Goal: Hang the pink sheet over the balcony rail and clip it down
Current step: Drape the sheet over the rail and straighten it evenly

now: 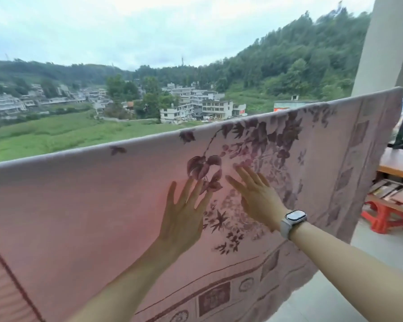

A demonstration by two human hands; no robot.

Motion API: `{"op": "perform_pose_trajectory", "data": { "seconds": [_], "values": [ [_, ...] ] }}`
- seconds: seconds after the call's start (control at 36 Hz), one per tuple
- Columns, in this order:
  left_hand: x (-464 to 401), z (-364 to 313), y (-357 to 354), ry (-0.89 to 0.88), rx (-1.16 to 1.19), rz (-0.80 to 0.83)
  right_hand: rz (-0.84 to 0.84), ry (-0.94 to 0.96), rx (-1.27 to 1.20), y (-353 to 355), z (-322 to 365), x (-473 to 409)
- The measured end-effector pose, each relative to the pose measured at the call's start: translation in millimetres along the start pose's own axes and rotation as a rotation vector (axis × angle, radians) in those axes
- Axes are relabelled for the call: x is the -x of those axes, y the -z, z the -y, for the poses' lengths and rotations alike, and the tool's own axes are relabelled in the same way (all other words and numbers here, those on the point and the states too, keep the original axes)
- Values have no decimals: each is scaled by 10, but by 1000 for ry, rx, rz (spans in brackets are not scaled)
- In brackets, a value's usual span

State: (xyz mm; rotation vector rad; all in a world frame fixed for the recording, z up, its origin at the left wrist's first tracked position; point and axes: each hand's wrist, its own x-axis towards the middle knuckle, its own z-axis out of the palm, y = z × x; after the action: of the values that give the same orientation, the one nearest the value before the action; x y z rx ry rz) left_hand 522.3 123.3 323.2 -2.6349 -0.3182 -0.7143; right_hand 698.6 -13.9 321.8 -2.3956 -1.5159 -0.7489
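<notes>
The pink sheet [84,205], with a dark floral print and a patterned border, hangs draped over the balcony rail, which it hides along its whole top fold. My left hand [184,212] lies flat against the hanging sheet with fingers spread. My right hand [256,194], a pale smartwatch on its wrist, also presses flat on the floral print just to the right. Neither hand holds anything. No clips are in view.
A pale column [382,43] stands at the right end of the sheet. Beyond it sit a wooden bench top [398,166], a red plastic stool [384,217] and stacked boards. Tiled floor [370,263] lies at the lower right. Fields and buildings lie far below the rail.
</notes>
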Motion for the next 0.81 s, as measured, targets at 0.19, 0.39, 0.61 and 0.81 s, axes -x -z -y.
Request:
{"op": "perform_pose_trajectory", "data": {
  "seconds": [0.19, 0.39, 0.61, 0.81],
  "values": [
    [-1363, -902, -19, -183, -100, -30, -9, -227, 28, 164, -1330, 82],
    [-2839, -1777, -111, -167, -131, -56, -44, -377, 68, 145, -2677, 185],
    [-4553, -2843, -515, -89, -96, -63, -44, -525, 62, 246, -4362, 223],
    [-5789, -3797, -850, -115, -63, -35, -91, -661, 34, 174, -5814, 446]
  ]
}}
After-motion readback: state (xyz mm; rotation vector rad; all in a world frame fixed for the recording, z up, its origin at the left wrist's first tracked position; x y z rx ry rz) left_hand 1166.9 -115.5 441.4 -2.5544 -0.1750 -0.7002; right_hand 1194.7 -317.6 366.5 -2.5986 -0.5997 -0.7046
